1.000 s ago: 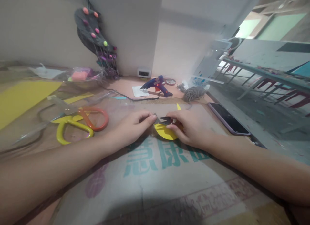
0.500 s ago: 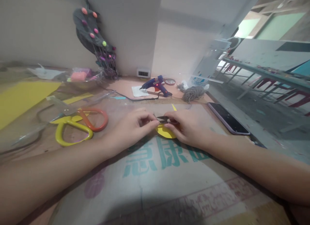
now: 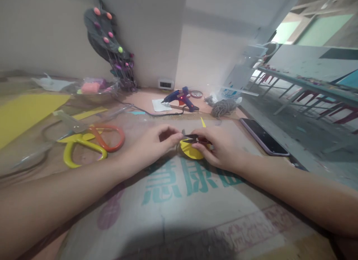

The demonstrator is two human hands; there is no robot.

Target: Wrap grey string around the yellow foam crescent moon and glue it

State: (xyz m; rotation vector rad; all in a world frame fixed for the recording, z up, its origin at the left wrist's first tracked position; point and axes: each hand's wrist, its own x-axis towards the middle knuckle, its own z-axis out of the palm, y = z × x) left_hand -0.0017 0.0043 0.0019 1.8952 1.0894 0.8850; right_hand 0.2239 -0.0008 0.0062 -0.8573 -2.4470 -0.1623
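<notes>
In front of me my right hand (image 3: 214,144) is closed around small dark thread snips (image 3: 191,139), whose pointed blades face left and stand slightly apart. The thumb and forefinger of my left hand (image 3: 165,140) pinch close to the blade tips; what lies between them is too small to make out. A rounded yellow paper piece (image 3: 190,151) is beneath the snips, partly hidden by my right fingers. Just beyond my right hand a thin yellow paper sliver (image 3: 203,122) lies on the printed board (image 3: 173,219).
Large scissors (image 3: 109,138) with orange and yellow handles lie left. A glue gun (image 3: 181,97), its red light on, rests behind my hands beside grey yarn (image 3: 223,107). A phone (image 3: 264,137) is at the right edge; yellow sheet (image 3: 33,110) at far left.
My left fingertips have drawn slightly left, away from the snips, so the blades show more fully. The snips have shifted a little right.
</notes>
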